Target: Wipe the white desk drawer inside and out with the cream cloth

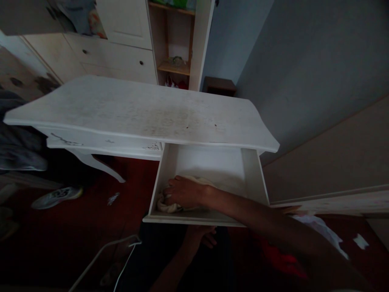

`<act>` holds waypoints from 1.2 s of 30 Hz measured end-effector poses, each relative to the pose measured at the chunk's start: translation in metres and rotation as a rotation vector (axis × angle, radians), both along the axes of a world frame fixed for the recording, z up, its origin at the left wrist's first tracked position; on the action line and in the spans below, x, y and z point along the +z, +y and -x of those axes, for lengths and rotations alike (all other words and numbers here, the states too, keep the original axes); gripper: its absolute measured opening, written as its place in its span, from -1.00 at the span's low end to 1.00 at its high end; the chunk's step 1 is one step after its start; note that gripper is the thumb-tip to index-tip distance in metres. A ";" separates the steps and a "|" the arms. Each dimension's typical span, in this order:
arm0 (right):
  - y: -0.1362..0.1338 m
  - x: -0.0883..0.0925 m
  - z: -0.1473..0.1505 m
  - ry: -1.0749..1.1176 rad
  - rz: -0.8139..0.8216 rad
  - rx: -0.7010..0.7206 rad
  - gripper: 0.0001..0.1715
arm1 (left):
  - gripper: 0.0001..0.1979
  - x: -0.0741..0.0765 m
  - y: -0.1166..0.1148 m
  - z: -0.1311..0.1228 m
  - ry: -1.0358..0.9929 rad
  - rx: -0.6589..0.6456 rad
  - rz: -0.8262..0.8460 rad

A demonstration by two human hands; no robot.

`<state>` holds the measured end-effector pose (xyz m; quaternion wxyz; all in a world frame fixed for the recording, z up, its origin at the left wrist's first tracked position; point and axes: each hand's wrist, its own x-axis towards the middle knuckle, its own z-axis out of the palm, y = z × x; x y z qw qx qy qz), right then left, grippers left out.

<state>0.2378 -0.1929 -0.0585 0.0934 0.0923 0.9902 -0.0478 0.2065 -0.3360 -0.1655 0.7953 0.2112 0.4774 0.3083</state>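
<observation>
My right hand (187, 191) reaches into the pulled-out white drawer (253, 178), its fingers curled over a crumpled cream cloth (170, 208). The cloth lies bunched in the drawer's front left corner, and part of it is hidden under the hand and wrist. My left hand (199, 239) is just below the drawer's front edge, over my dark-clad lap. Its fingers hang loosely apart in the shadow with nothing seen in them. The white table (127, 101) that the drawer belongs to has dark smudges on its top.
Behind the table stands a white wardrobe (124, 20) with one door swung open. A shoe (57, 197) lies on the red floor at left. A white cable (100, 253) runs beside my lap. Red fabric (282, 259) and white plastic (319, 229) lie at lower right.
</observation>
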 end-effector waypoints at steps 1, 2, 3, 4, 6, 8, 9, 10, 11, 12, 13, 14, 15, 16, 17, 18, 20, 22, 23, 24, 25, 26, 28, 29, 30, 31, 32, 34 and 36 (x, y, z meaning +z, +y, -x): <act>0.000 0.000 0.001 -0.006 0.017 -0.011 -0.69 | -0.52 0.000 0.000 0.001 -0.002 -0.003 0.004; 0.000 0.001 0.002 -0.018 0.033 -0.019 -0.68 | -0.53 0.000 0.000 0.001 -0.003 -0.008 0.005; 0.000 0.001 0.003 -0.033 0.045 -0.023 -0.68 | -0.53 0.000 0.001 0.002 -0.002 -0.011 0.002; 0.001 0.002 0.005 -0.046 0.053 -0.023 -0.68 | -0.54 0.001 0.001 0.003 0.000 -0.016 -0.001; 0.002 0.003 0.006 -0.062 0.062 -0.013 -0.67 | -0.54 0.002 0.001 0.005 0.007 -0.022 -0.010; 0.003 0.004 0.004 -0.055 0.071 0.001 -0.69 | -0.55 0.002 0.001 0.004 0.018 -0.025 -0.014; 0.003 0.004 0.002 -0.048 0.077 0.005 -0.70 | -0.55 0.001 0.000 0.004 0.023 -0.020 -0.014; 0.003 0.004 -0.002 -0.040 0.082 0.002 -0.70 | -0.55 -0.001 0.000 0.003 0.028 -0.011 -0.013; 0.002 0.003 -0.007 -0.030 0.088 -0.005 -0.70 | -0.54 -0.004 -0.001 0.001 0.031 0.002 -0.014; 0.001 0.002 -0.013 -0.017 0.095 -0.016 -0.70 | -0.54 -0.006 -0.001 0.000 0.033 0.015 -0.012; 0.000 0.001 -0.020 -0.002 0.107 -0.029 -0.70 | -0.53 -0.009 -0.002 -0.001 0.033 0.028 -0.011; -0.003 0.000 -0.028 0.015 0.122 -0.048 -0.71 | -0.53 -0.012 -0.003 -0.002 0.031 0.035 -0.010; -0.005 -0.001 -0.037 0.030 0.140 -0.069 -0.72 | -0.52 -0.014 -0.003 -0.003 0.030 0.038 -0.008; -0.008 -0.002 -0.046 0.044 0.160 -0.098 -0.73 | -0.52 -0.016 -0.004 -0.003 0.029 0.039 -0.006; -0.012 -0.003 -0.056 0.055 0.179 -0.134 -0.73 | -0.53 -0.018 -0.004 -0.004 0.030 0.041 -0.004; -0.016 -0.004 -0.067 0.060 0.199 -0.173 -0.73 | -0.53 -0.019 -0.004 -0.004 0.031 0.040 -0.001; -0.024 -0.004 -0.089 0.073 0.238 -0.262 -0.72 | -0.54 -0.019 -0.003 -0.003 0.030 0.033 0.004; -0.032 -0.004 -0.112 0.079 0.270 -0.343 -0.69 | -0.55 -0.017 -0.001 -0.002 0.028 0.025 0.005; -0.036 -0.004 -0.122 0.073 0.280 -0.376 -0.66 | -0.55 -0.015 0.000 -0.001 0.025 0.014 0.006; -0.039 -0.004 -0.132 0.059 0.285 -0.408 -0.62 | -0.55 -0.012 0.000 0.000 0.023 0.001 0.004; -0.043 -0.004 -0.142 0.041 0.287 -0.440 -0.58 | -0.55 -0.010 0.001 0.001 0.021 -0.009 0.002; -0.046 -0.004 -0.151 0.017 0.285 -0.469 -0.54 | -0.55 -0.008 0.002 0.002 0.020 -0.019 0.001; -0.051 -0.003 -0.166 -0.039 0.272 -0.526 -0.46 | -0.56 -0.005 0.002 0.003 0.020 -0.021 -0.001; -0.054 -0.004 -0.173 -0.065 0.258 -0.557 -0.41 | -0.56 -0.006 0.002 0.003 0.022 -0.008 -0.004; -0.057 -0.004 -0.179 -0.092 0.239 -0.592 -0.35 | -0.56 -0.007 0.002 0.002 0.024 0.004 -0.005; -0.059 -0.004 -0.184 -0.118 0.218 -0.630 -0.28 | -0.56 -0.009 0.002 0.002 0.024 0.014 -0.008; -0.061 -0.004 -0.189 -0.142 0.194 -0.665 -0.20 | -0.57 -0.011 0.001 0.001 0.022 0.020 -0.012; -0.063 -0.005 -0.195 -0.188 0.150 -0.717 -0.07 | -0.58 -0.015 0.000 0.000 0.013 0.023 -0.015; -0.064 -0.004 -0.195 -0.204 0.083 -0.775 -0.04 | -0.59 -0.017 -0.001 -0.001 0.007 0.020 -0.015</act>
